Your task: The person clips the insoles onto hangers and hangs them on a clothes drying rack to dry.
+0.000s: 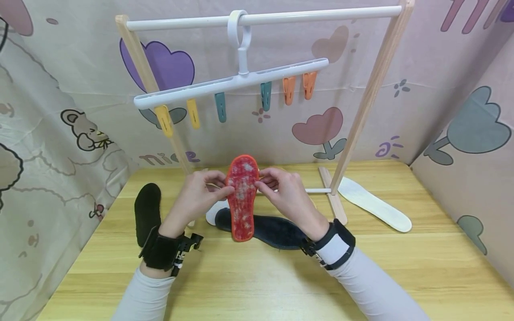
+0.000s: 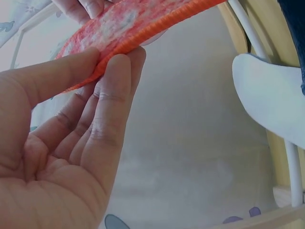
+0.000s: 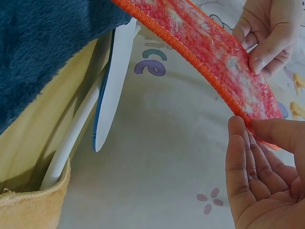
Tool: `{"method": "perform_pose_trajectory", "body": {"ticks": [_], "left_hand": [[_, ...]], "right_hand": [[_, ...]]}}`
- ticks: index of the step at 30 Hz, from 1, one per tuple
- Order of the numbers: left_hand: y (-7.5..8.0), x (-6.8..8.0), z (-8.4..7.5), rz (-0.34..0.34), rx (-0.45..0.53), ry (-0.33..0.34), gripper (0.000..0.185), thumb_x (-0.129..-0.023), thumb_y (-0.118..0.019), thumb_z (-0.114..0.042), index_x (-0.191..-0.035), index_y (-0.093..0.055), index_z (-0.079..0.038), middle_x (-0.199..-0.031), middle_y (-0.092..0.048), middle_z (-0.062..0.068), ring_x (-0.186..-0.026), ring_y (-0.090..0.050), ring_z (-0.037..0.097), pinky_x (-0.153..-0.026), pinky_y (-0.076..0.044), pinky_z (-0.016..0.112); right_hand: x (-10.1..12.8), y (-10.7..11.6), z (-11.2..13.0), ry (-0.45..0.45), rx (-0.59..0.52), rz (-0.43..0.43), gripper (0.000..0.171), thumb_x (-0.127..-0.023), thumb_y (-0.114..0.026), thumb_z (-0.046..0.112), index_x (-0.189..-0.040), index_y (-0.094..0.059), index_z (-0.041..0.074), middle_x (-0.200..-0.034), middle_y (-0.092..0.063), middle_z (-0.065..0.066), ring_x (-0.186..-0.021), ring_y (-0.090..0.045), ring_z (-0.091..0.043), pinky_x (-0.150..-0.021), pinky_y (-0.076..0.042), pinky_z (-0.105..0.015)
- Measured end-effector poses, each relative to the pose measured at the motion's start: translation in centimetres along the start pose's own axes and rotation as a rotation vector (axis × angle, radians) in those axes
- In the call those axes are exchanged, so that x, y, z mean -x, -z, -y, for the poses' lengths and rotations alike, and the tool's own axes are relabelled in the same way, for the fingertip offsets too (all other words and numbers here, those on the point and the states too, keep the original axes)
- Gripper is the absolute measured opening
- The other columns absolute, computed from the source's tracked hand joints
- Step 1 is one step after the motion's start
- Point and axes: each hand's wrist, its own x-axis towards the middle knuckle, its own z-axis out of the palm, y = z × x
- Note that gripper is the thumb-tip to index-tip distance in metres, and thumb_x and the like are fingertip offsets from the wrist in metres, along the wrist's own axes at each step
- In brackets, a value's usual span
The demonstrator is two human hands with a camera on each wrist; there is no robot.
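Both hands pinch red insole | left hand | right hand | backdrop reads "nice"

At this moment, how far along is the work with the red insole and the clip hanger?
Nothing hangs yet: all six coloured clips on the white plastic clip hanger are bare. In hand: the left hand and right hand pinch the red woven insole by its edges, below the hanger. Left lying on the wooden table: a black insole, a dark blue fleecy insole and a white insole.
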Motion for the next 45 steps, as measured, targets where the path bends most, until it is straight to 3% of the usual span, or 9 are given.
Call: {"method": "perform_pose_trajectory", "body": {"ticks": [13,28,45], "left_hand": [[1.8,0.3,0.2,0.015,-0.014,0.028,0.016,-0.097,-0.081,-0.014,-0.11,-0.077,-0.006,-0.105,-0.079,0.012,-0.094,-0.08,0.027,-0.087,-0.067,0.042],[4.2,0.9,0.6,-0.001,-0.013,0.064,0.023,-0.099,-0.081,-0.02,-0.115,-0.076,-0.004,-0.106,-0.08,0.013,-0.093,-0.081,0.021,-0.086,-0.066,0.035],[6.6,1.3,1.4,-0.016,-0.043,0.105,0.024,-0.101,-0.078,-0.025,-0.117,-0.076,-0.007,-0.112,-0.079,0.013,-0.101,-0.081,0.031,-0.084,-0.063,0.03]], "right_hand": [[-0.8,-0.1,0.9,0.031,0.019,0.002,0.024,-0.1,-0.078,0.017,-0.12,-0.077,0.002,-0.098,-0.082,-0.008,-0.083,-0.079,-0.016,-0.079,-0.067,-0.034],[-1.9,-0.3,2.6,0.078,-0.009,0.001,0.023,-0.102,-0.076,0.017,-0.12,-0.076,0.002,-0.097,-0.081,-0.007,-0.082,-0.076,-0.014,-0.078,-0.066,-0.029],[-4.1,-1.2,6.3,0.116,-0.021,0.032,0.02,-0.103,-0.074,0.019,-0.118,-0.077,0.005,-0.102,-0.078,-0.003,-0.087,-0.071,-0.01,-0.077,-0.062,-0.023]]}}
